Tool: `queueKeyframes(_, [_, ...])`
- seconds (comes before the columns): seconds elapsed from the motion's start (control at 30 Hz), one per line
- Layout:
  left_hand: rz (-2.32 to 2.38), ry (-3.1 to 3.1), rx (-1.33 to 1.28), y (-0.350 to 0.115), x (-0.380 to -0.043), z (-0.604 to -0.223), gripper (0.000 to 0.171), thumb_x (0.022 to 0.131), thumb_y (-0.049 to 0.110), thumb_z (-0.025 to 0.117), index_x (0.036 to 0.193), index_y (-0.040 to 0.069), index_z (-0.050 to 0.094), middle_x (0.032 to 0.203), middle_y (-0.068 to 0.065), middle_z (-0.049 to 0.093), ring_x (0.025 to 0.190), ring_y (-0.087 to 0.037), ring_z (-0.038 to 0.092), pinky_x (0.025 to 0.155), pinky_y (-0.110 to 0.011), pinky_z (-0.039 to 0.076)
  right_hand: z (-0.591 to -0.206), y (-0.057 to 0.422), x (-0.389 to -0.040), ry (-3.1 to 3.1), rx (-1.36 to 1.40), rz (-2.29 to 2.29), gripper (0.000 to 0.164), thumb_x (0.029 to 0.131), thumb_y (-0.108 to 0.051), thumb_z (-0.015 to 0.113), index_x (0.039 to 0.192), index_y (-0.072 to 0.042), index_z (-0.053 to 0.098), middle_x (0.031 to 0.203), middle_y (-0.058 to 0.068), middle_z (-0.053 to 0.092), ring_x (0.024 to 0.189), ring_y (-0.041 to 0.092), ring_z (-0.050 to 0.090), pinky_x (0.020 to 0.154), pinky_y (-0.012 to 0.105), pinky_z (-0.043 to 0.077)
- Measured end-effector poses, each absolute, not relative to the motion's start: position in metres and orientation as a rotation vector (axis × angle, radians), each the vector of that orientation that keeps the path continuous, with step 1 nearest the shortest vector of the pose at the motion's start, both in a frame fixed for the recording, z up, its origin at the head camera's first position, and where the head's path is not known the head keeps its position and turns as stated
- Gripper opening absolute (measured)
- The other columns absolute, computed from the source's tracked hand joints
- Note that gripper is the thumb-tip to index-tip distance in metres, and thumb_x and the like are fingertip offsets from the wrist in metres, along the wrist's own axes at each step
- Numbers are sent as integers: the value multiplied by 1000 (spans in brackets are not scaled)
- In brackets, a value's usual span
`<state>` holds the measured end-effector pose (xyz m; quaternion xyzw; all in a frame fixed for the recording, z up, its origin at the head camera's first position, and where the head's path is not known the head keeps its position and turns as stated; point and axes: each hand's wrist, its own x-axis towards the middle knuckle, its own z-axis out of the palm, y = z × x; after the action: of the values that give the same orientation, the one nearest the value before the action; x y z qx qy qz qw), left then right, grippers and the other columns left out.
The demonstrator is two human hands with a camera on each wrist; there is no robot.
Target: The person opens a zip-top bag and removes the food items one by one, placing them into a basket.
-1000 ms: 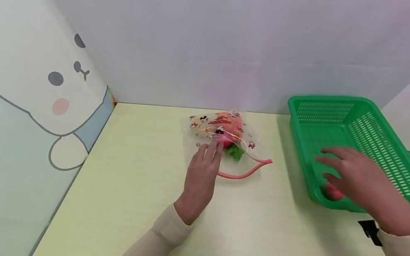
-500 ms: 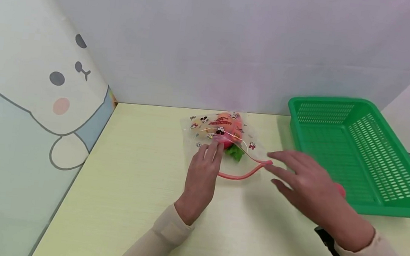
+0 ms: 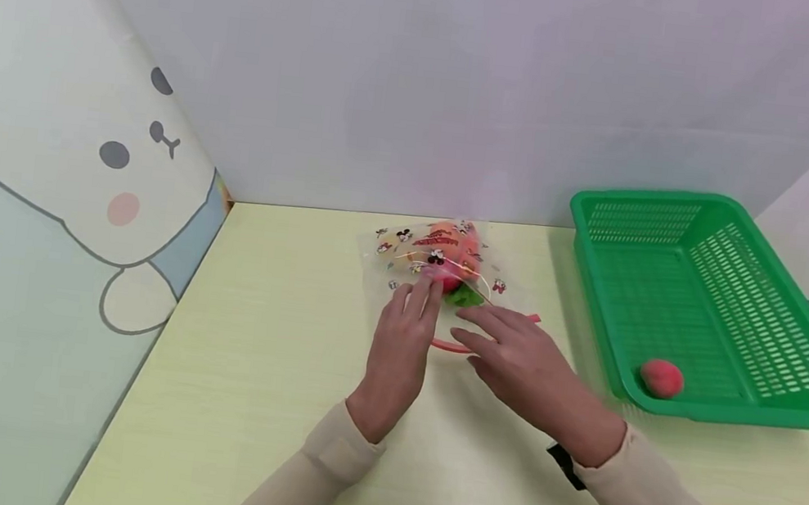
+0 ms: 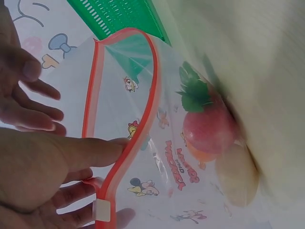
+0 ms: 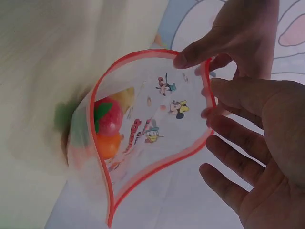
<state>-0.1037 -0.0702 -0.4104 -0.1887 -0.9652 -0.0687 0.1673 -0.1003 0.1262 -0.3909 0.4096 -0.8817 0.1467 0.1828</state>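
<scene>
One clear bag (image 5: 164, 124), mouth open

Thumb and fingers of the left hand (image 3: 397, 350) pinch the bag's red edge (image 4: 154, 71); the right hand (image 3: 532, 373) has its fingers spread apart beside the mouth. Some fruit (image 4: 209, 131) sits inside, toward the far end. The bag lies on a pale table (image 3: 255, 335). Off to the right, a green basket (image 3: 695, 308) holds one peach (image 3: 661, 378).

Left hand (image 3: 401, 343) pinching, thumb (image 4: 90, 152) opposed to fingers (image 4: 76, 196), back of hand up. Right hand (image 3: 525, 371) open just beside it, fingers spread and slightly bent. Left forearm (image 3: 315, 473) and right forearm (image 3: 660, 501), both beige-sleeved, angle in toward each other.
</scene>
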Motion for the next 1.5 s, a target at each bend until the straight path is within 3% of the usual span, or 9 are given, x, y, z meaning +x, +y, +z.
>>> queueKeyframes(0.33, [-173,-2731,-539,-69,-104,-410,84,81,2,90,155,1,50,157,-13,49,131,-30,51,102,-33,55,-404,110,-114,-2560,1090,275,65,67,-8,101,126,-5,75,138,16,68,126,34,67,98,47,59])
queueKeyframes(0.57, [-191,-2708,-537,-69,-104,-409,80,82,3,90,154,2,53,156,-13,50,131,-31,52,107,-38,53,-410,98,-121,-2641,1066,215,80,72,-5,97,145,-8,63,150,14,60,133,33,62,99,47,58])
queueKeyframes(0.83, [-183,-2728,-522,-69,-103,-409,84,84,5,89,157,3,49,157,-12,48,132,-30,50,107,-38,52,-414,91,-129,-2630,1073,185,73,80,-3,91,146,-7,62,151,14,60,139,32,57,111,47,50])
queueKeyframes(1.3, [-162,-2643,-545,-67,-102,-411,79,80,4,91,151,3,56,151,-11,52,127,-29,52,104,-39,53,-424,84,-145,-2742,998,192,85,78,-4,93,154,-8,53,152,13,55,143,32,51,116,50,45])
queueKeyframes(1.5, [-186,-2599,-555,-67,-101,-414,77,82,-1,89,151,3,56,153,-11,52,126,-29,53,103,-39,53,-429,85,-150,-2781,985,265,82,82,0,89,155,-11,53,155,12,54,143,32,51,117,52,43])
